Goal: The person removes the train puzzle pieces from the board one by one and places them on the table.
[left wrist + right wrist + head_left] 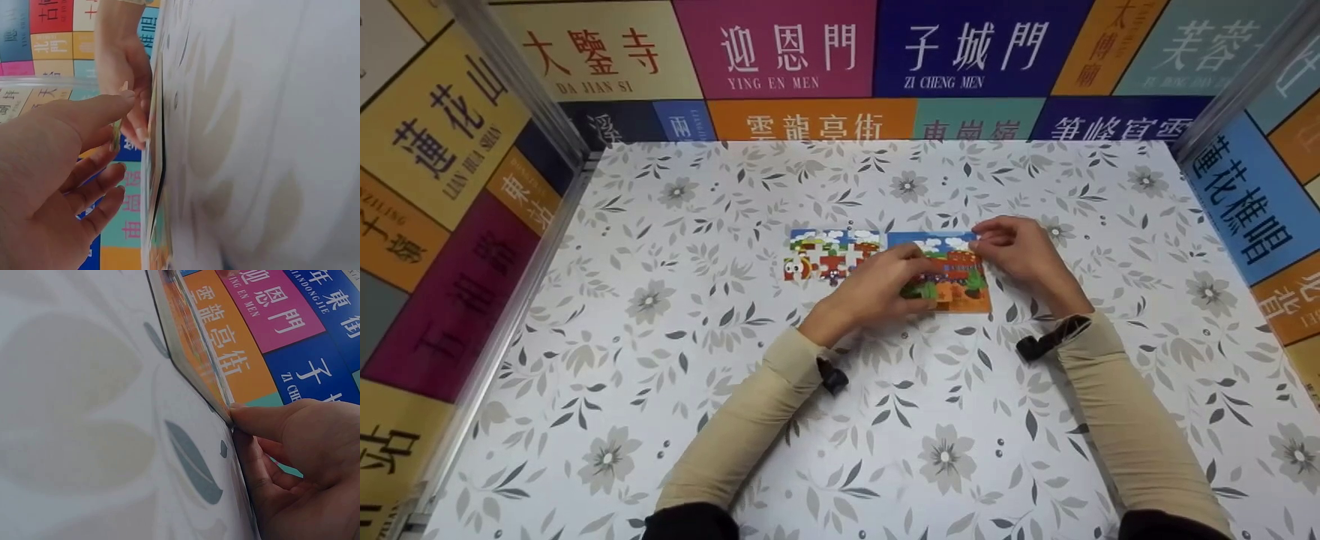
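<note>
A colourful jigsaw puzzle board (979,300) with a train picture lies flat on the table. Beside it on the left is a cartoon-faced train section (802,266) with white patches among its pieces. Over the board's left part hovers my left hand (877,285). In the left wrist view that hand (62,152) pinches a small thin puzzle piece (117,132) between thumb and index finger, its other fingers loosely bent. My right hand (1020,251) is at the board's far right corner. The right wrist view shows its thumb and fingers (264,422) pinching that corner.
A white tablecloth (735,420) with grey flowers and leaves covers the table. Panels with coloured blocks and large characters (787,49) stand along the back and both sides. Each wrist wears a dark strap with a small black device (832,375).
</note>
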Available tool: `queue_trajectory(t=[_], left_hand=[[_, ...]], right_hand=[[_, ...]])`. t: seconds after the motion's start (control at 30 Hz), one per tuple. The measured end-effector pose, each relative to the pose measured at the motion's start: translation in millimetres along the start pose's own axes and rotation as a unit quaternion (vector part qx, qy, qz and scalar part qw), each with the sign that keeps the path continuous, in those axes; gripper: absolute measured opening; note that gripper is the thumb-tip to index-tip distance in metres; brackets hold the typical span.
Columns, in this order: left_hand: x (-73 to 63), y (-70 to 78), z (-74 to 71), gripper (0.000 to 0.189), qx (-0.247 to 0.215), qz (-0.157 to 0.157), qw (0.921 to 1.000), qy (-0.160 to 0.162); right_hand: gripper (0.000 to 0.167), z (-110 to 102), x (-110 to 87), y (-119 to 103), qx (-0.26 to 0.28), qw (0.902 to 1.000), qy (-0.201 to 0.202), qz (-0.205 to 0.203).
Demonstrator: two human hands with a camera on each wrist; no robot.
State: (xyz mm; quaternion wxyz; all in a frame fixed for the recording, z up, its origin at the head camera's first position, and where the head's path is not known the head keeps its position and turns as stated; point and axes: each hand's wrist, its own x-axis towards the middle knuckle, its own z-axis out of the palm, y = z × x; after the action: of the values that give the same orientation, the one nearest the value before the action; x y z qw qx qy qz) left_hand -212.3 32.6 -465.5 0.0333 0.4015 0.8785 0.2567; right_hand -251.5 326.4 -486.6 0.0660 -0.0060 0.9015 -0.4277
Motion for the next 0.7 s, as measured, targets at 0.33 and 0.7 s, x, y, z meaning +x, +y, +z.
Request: queue_trajectory(t=[0.33,0.7], left_hand=[[-18.3,-20.5,-19.8,0.048,-0.013,-0.01,0.9991,0.04],[-36.6,-37.7,-33.1,0.046,-0.016,-0.041,0.9963,0.074]], right_hand=[[0.041,-0.4,0.8,0.2,-0.009,0.9999,0.001,0.008],[0.043,0.6,1.1,0.3,-0.006,1.0,0.002,0.007]])
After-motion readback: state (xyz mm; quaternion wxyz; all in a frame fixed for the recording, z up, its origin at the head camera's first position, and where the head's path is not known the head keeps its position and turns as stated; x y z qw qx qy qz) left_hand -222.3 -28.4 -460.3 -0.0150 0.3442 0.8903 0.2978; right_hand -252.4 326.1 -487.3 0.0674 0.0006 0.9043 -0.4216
